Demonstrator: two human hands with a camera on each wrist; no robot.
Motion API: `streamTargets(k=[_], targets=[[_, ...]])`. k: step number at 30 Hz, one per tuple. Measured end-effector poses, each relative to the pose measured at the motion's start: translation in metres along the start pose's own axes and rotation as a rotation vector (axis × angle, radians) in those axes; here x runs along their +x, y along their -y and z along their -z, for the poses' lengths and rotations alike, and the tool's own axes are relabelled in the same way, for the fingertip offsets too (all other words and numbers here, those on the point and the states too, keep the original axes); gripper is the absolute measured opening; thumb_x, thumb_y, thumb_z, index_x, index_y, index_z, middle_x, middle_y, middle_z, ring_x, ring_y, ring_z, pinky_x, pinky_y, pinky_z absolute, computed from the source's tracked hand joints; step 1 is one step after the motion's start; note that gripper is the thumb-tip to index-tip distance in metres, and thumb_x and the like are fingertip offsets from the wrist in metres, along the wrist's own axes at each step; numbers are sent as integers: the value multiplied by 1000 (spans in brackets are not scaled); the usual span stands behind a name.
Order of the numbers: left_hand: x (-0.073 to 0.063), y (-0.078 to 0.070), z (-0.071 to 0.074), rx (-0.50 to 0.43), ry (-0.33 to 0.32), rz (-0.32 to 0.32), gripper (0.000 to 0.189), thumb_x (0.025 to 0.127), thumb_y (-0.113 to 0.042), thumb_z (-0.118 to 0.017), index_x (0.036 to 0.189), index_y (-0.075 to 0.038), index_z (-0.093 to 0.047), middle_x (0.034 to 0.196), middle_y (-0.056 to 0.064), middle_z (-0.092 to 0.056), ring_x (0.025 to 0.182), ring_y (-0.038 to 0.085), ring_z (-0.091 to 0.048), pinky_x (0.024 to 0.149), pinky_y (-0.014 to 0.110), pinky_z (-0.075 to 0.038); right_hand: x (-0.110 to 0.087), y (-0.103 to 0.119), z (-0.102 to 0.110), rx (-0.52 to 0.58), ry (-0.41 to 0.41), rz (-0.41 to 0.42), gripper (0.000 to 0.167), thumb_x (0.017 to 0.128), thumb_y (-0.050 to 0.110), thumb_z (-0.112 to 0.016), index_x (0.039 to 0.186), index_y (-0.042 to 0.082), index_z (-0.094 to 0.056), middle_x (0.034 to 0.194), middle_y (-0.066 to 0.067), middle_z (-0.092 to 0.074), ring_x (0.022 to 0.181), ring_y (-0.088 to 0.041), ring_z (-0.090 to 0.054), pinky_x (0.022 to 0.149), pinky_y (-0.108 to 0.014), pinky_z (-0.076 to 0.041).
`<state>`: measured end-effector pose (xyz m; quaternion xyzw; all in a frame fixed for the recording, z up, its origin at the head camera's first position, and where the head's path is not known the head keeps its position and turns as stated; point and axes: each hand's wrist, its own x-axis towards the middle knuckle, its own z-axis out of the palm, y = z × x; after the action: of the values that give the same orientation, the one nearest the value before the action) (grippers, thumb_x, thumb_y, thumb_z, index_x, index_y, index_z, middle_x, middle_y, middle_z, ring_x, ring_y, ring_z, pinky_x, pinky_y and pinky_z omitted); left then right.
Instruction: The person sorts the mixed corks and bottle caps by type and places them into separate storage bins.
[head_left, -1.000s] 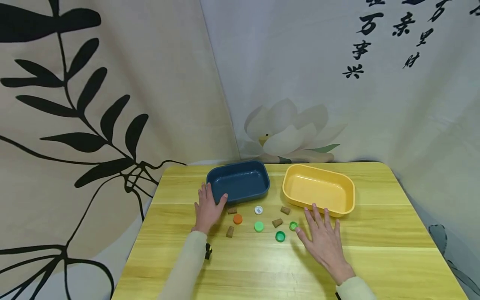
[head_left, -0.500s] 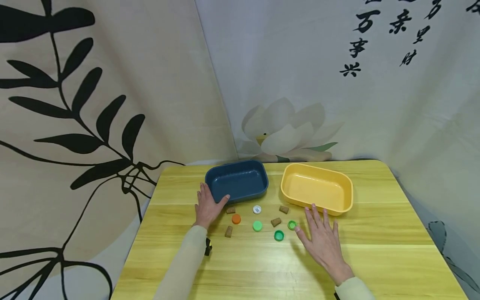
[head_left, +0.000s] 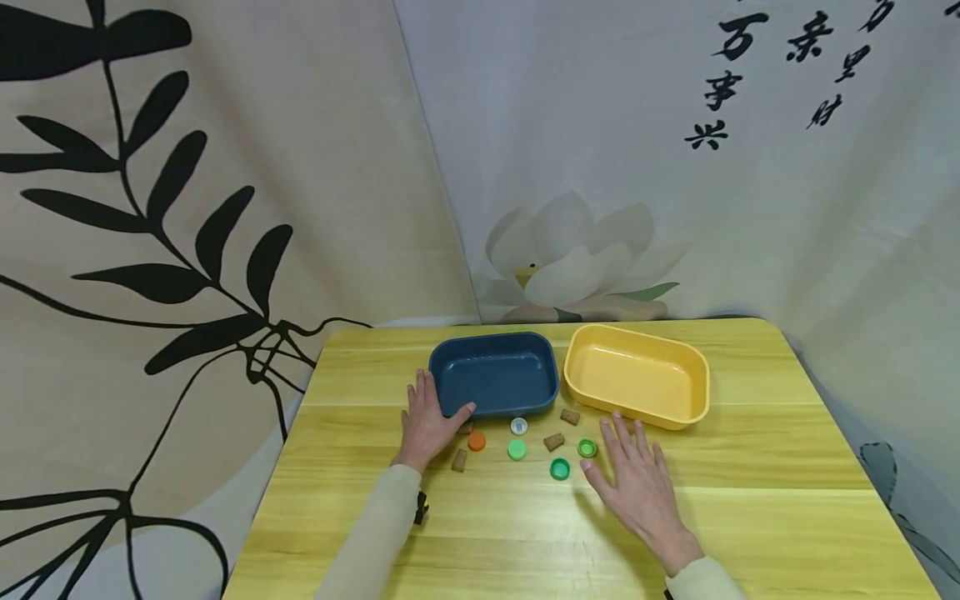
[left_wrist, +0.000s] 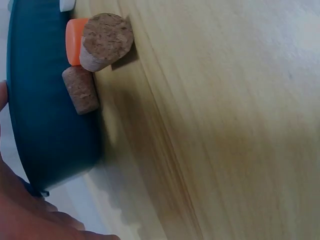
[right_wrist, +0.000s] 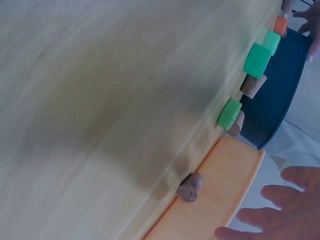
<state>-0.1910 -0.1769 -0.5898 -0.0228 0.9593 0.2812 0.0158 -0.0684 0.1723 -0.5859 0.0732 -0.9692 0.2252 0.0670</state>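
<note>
At the left front corner of the dark blue tray (head_left: 494,407) my left hand (head_left: 429,429) touches the rim, fingers straight along the left side and thumb along the front. My right hand (head_left: 641,487), fingers spread and holding nothing, is in front of the yellow tray (head_left: 637,375), its fingertips near that tray's front wall. Between the hands lie bottle caps: an orange cap (head_left: 476,441), a white cap (head_left: 519,426) and several green caps (head_left: 517,450). Among them are several corks (head_left: 554,442). In the right wrist view another cork (right_wrist: 190,187) sits by the yellow tray.
Both trays stand side by side toward the back of the wooden table (head_left: 495,542), with a printed curtain (head_left: 337,167) behind. In the left wrist view a cork (left_wrist: 81,90) lies right at the blue tray's wall.
The blue tray has shifted right and toward me, and turned straighter, with my left hand moving along at its corner. The gap to the yellow tray is narrower. My right hand has moved slightly left.
</note>
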Motion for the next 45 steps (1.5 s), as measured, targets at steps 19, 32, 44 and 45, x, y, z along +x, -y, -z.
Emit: streamTargets(k=[19, 32, 44, 45], targets=[[5, 10, 0, 45, 27, -11, 125, 85, -84, -55, 166, -3, -5, 174, 15, 1, 156, 47, -4, 113, 77, -19, 12, 25, -26, -114, 65, 142, 73, 91, 60, -71, 142, 10, -63, 161, -17, -41, 150, -48, -29, 113, -73, -28], [3, 10, -4, 68, 12, -38, 122, 87, -82, -55, 166, -2, -6, 173, 16, -2, 156, 47, -6, 113, 76, -21, 14, 24, -41, -263, 10, 271, 45, 82, 43, -86, 115, 13, -77, 152, -16, -53, 145, -49, -39, 108, -73, -35], [1, 9, -4, 65, 34, -27, 122, 88, -82, -53, 166, -3, -3, 174, 14, 2, 157, 46, -4, 114, 76, -20, 25, 35, -29, -144, -165, 316, 42, 80, 27, -90, 116, 15, -72, 147, -17, -58, 140, -49, -45, 104, -74, -39], [1, 9, -4, 68, 36, -25, 122, 88, -82, -53, 166, -4, -2, 174, 13, 3, 157, 46, -3, 115, 75, -20, 27, 37, -26, -130, -178, 316, 42, 80, 26, -90, 116, 14, -72, 147, -17, -58, 141, -49, -45, 105, -74, -39]])
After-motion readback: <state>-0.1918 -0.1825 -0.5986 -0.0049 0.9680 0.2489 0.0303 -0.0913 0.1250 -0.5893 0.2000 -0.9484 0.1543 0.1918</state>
